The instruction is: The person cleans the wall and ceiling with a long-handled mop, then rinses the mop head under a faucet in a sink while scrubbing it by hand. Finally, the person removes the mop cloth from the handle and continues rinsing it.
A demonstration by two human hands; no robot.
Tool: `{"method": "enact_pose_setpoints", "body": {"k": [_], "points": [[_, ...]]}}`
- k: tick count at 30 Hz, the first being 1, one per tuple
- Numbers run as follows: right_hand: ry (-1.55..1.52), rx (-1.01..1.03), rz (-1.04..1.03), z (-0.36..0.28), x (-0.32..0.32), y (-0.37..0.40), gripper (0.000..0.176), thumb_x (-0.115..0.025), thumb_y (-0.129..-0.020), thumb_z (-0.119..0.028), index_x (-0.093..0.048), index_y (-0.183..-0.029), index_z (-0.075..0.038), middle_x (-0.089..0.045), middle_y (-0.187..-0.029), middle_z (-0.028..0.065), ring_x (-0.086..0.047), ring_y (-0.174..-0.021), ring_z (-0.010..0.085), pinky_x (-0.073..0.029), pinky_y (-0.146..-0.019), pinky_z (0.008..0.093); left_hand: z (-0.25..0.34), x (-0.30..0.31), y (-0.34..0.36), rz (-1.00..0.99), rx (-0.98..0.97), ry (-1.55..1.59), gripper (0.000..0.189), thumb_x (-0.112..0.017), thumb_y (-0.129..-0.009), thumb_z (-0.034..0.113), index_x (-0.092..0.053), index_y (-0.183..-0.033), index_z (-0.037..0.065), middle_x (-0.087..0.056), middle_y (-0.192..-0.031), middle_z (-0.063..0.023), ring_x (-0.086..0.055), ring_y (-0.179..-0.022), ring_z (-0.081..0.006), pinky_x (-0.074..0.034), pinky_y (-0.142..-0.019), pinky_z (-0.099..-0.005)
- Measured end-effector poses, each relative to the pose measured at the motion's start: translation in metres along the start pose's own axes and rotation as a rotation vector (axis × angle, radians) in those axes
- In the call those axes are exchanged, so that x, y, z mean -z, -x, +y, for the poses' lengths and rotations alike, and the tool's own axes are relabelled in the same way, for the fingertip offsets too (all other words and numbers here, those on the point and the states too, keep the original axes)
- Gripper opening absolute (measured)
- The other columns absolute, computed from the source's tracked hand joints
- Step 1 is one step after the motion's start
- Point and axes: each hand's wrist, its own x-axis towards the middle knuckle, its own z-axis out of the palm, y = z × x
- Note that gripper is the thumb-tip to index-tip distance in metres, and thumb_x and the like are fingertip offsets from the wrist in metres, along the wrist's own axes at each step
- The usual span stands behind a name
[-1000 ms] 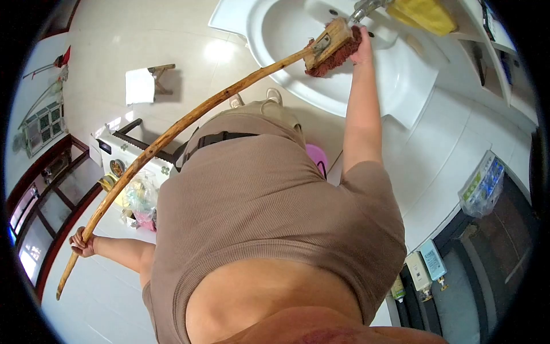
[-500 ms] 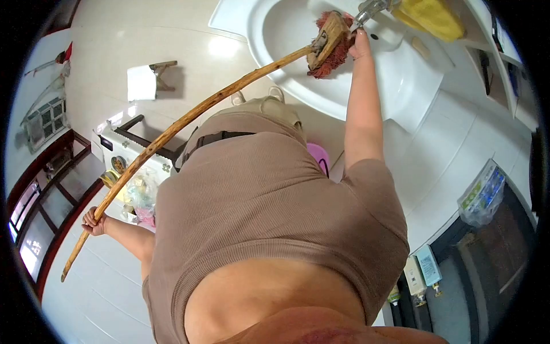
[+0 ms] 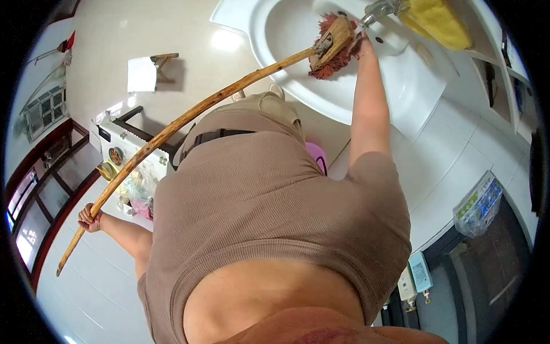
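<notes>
The left hand (image 3: 90,218), wrapped round the wooden handle (image 3: 200,108), should hold steady, so that inside the sink (image 3: 286,34) the mop head (image 3: 338,39) does not turn from the right hand (image 3: 364,47) at its edge, whose grip I cannot tell.

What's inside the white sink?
In or just above the sink: a mop head, with the right hand at its reddish strands. Whatever lies beneath them is covered.
</notes>
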Motion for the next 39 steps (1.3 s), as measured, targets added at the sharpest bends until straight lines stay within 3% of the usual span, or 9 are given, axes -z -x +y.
{"method": "enact_pose_setpoints", "body": {"k": [8, 9, 14, 16, 20, 21, 31, 35, 39], "points": [[-0.325, 0.178, -0.704, 0.007, 0.024, -0.018, 0.039, -0.048, -0.082, -0.045, -0.055, -0.097, -0.01, -0.059, -0.082, 0.005, -0.057, -0.068, 0.0241, -0.048, -0.059, 0.0406, 0.012, 0.009, 0.018, 0.211, -0.032, -0.095, 0.021, -0.056, -0.07, 0.013, -0.04, -0.055, 0.013, -0.03, -0.038, 0.0074, -0.028, -0.033, -0.0058, -0.033, -0.046, -0.0213], [-0.17, 0.304, -0.054, 0.005, -0.016, 0.008, 0.051, -0.037, -0.087, -0.044, -0.047, -0.119, -0.005, -0.051, -0.118, 0.0133, -0.047, -0.11, 0.027, -0.041, -0.089, 0.0416, 0.016, 0.013, 0.019, 0.24, -0.016, -0.084, 0.022, -0.055, -0.07, 0.012, -0.039, -0.054, 0.013, -0.029, -0.039, 0.007, -0.028, -0.033, -0.0063, -0.032, -0.045, -0.0228], [0.086, 0.305, -0.19, 0.0, -0.075, 0.048, 0.06, -0.045, -0.084, -0.046, -0.044, -0.12, 0.002, -0.051, -0.118, 0.0139, -0.047, -0.11, 0.0255, -0.042, -0.089, 0.044, 0.02, 0.018, 0.02, 0.448, -0.041, -0.162, 0.026, -0.054, -0.071, 0.013, -0.035, -0.053, 0.014, -0.028, -0.041, 0.0056, -0.028, -0.035, -0.0085, -0.03, -0.045, -0.0259], [0.463, 0.351, 0.377, 0.008, -0.112, 0.065, 0.066, -0.046, -0.082, -0.05, -0.042, -0.122, 0.004, -0.049, -0.121, 0.0138, -0.046, -0.111, 0.0268, -0.041, -0.089, 0.0422, 0.014, 0.014, 0.02, 0.478, 0.002, -0.189, 0.029, -0.054, -0.072, 0.013, -0.033, -0.051, 0.015, -0.027, -0.041, 0.0051, -0.028, -0.035, -0.009, -0.029, -0.045, -0.0259], [0.426, 0.467, 0.353, 0.022, -0.084, 0.017, 0.043, -0.049, -0.087, -0.029, -0.049, -0.11, 0.007, -0.055, -0.106, 0.0197, -0.052, -0.1, 0.025, -0.04, -0.087, 0.0329, 0.022, 0.003, 0.013, 0.419, 0.006, -0.223, 0.03, -0.052, -0.073, 0.014, -0.031, -0.051, 0.016, -0.026, -0.041, 0.0051, -0.028, -0.035, -0.0091, -0.029, -0.046, -0.0261], [0.615, 0.394, 0.164, 0.021, -0.054, -0.023, 0.071, -0.047, -0.08, -0.053, -0.04, -0.124, 0.002, -0.045, -0.124, 0.0147, -0.044, -0.111, 0.0289, -0.04, -0.087, 0.0423, 0.027, 0.005, 0.009, 0.399, -0.031, -0.242, 0.027, -0.052, -0.073, 0.015, -0.034, -0.052, 0.015, -0.027, -0.04, 0.0053, -0.027, -0.035, -0.0088, -0.029, -0.046, -0.026], [-0.168, 0.123, 0.0, 0.05, -0.033, 0.064, 0.055, -0.042, -0.085, -0.051, -0.044, -0.121, -0.008, -0.05, -0.115, 0.0083, -0.048, -0.104, 0.0253, -0.04, -0.088, 0.0409, 0.031, -0.027, -0.008, 0.082, 0.052, -0.081, 0.021, -0.053, -0.071, 0.015, -0.04, -0.055, 0.013, -0.03, -0.038, 0.0067, -0.028, -0.034, -0.0068, -0.031, -0.046, -0.0245], [0.267, 0.485, 0.2, 0.082, -0.008, 0.0, 0.052, -0.042, -0.084, -0.049, -0.049, -0.116, -0.009, -0.054, -0.108, 0.0066, -0.051, -0.099, 0.0242, -0.04, -0.086, 0.0382, 0.03, -0.023, -0.018, 0.121, 0.059, -0.107, 0.023, -0.053, -0.072, 0.016, -0.038, -0.055, 0.014, -0.03, -0.039, 0.0066, -0.028, -0.035, -0.0073, -0.03, -0.047, -0.0255], [-0.033, 0.111, 0.382, 0.074, -0.021, -0.011, 0.05, -0.039, -0.085, -0.045, -0.051, -0.113, -0.005, -0.056, -0.102, 0.0094, -0.053, -0.092, 0.0221, -0.041, -0.083, 0.0362, 0.032, -0.027, -0.02, 0.231, 0.029, -0.163, 0.027, -0.051, -0.073, 0.018, -0.034, -0.052, 0.015, -0.027, -0.039, 0.0061, -0.028, -0.035, -0.0081, -0.028, -0.045, -0.0254]]}}
